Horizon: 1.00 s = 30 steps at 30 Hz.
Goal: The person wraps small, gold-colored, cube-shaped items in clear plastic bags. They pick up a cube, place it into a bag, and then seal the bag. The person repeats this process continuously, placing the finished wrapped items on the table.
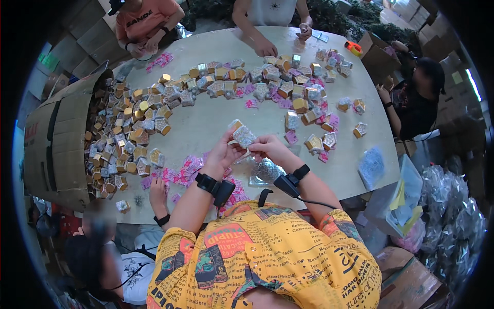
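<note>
Over the near middle of the table, my left hand (pixel 225 153) grips a small glittery ornament (pixel 244 136) from its left side. It has a sparkling pale face and a gold edge, and is tilted up toward me. Fingers of my right hand (pixel 270 149) are pinched at its lower right edge; whether they also hold something small there is hidden. Below my right wrist lies a shiny clear plastic packet (pixel 265 172). Many pink printed slips (pixel 188 172) are scattered beside and under my left forearm.
A curved heap of gold and glitter ornaments (pixel 136 121) spills from a tipped cardboard box (pixel 64 139) on the left and runs across the table (pixel 216 116). A tape dispenser (pixel 353 48) sits at the far right. Several other people work around the edges; one's hand (pixel 158 193) is near my left forearm.
</note>
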Available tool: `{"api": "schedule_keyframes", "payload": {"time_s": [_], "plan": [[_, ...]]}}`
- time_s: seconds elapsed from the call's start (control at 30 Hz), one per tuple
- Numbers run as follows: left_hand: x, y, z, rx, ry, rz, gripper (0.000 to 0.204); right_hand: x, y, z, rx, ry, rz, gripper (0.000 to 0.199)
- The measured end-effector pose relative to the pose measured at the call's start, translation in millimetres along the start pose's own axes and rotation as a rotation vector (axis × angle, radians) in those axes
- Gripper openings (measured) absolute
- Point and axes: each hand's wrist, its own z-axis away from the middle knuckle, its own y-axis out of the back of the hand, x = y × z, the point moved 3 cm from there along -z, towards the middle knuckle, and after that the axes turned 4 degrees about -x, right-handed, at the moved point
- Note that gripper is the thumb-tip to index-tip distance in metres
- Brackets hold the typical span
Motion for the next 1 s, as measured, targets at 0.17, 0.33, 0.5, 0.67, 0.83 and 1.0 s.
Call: {"api": "schedule_keyframes", "payload": {"time_s": [0.17, 0.33, 0.5, 0.67, 0.83, 1.0], "plan": [[5, 21, 0, 0.058, 0.099, -0.263, 0.054, -21, 37, 12, 0.187, 0.066, 0.153, 0.011], [20, 84, -4, 0.143, 0.001, -0.784, 0.043, -82, 117, 46, 0.678, 0.407, 0.58, 0.016], [14, 98, 5, 0.13, -0.014, -1.6, 0.041, -44, 132, 57, 0.869, 0.489, 1.245, 0.027], [-34, 104, 9, 0.137, -0.224, -1.929, 0.043, 69, 58, 45, 0.226, -0.027, 1.447, 0.024], [-57, 131, -5, 0.212, -0.35, -1.962, 0.029, 112, 43, 30, 0.229, -0.018, 1.537, 0.013], [-45, 109, 11, 0.221, -0.33, -1.955, 0.027, 110, 37, 39, 0.197, 0.01, 1.56, 0.009]]}}
